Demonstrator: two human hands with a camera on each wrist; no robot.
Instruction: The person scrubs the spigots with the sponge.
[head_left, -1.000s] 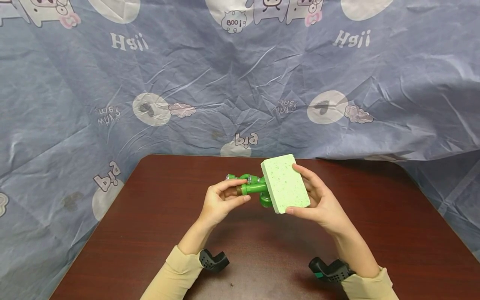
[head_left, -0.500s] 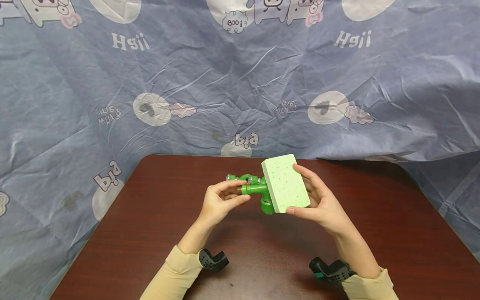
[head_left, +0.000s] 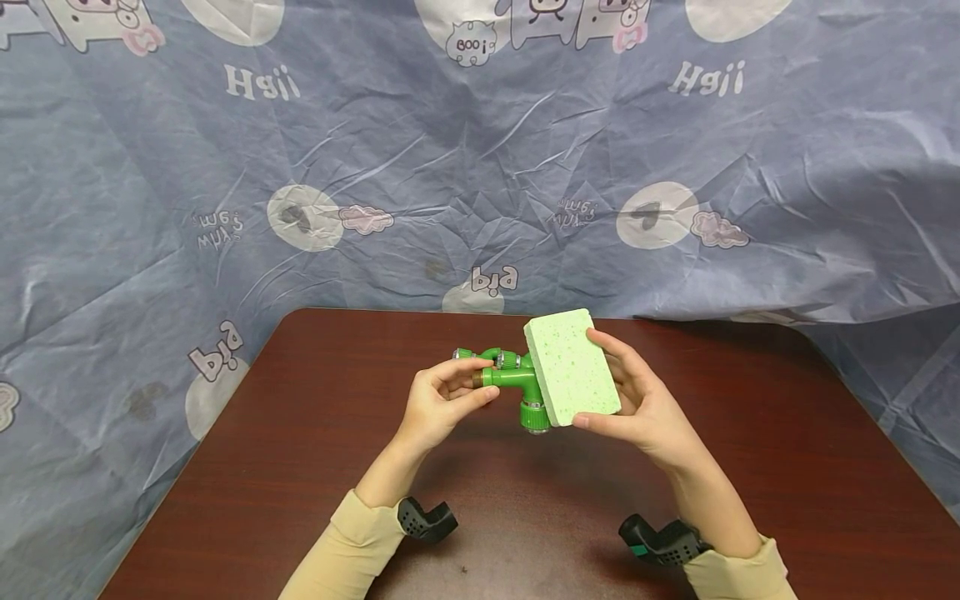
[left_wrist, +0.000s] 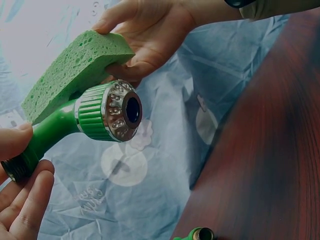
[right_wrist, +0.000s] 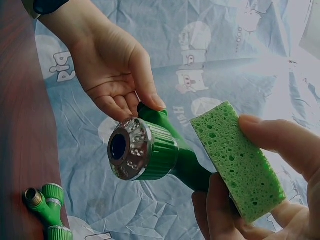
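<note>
My left hand (head_left: 442, 400) pinches the threaded end of a green hose nozzle (head_left: 513, 378) between thumb and fingers. The nozzle bends into a ribbed collar with a silver, dark-centred face, plain in the left wrist view on the nozzle head (left_wrist: 110, 111). A pale green speckled sponge (head_left: 573, 368) is gripped along its right side by my right hand (head_left: 637, 400), thumb on the near edge. The sponge lies against or just in front of the nozzle's bend and hides part of it. In the right wrist view, fingers (right_wrist: 220, 210) curl behind the sponge, close to the nozzle.
Beyond the hands a green Y-shaped hose splitter (head_left: 508, 360) lies on the dark red-brown table (head_left: 315, 467), partly hidden. The right wrist view shows this splitter (right_wrist: 50, 207) better. A wrinkled blue printed cloth (head_left: 480, 167) hangs behind the table.
The nozzle has turned in my left fingers, so its ribbed head points further down and shows more below the sponge. The sponge and right hand stay nearly still.
</note>
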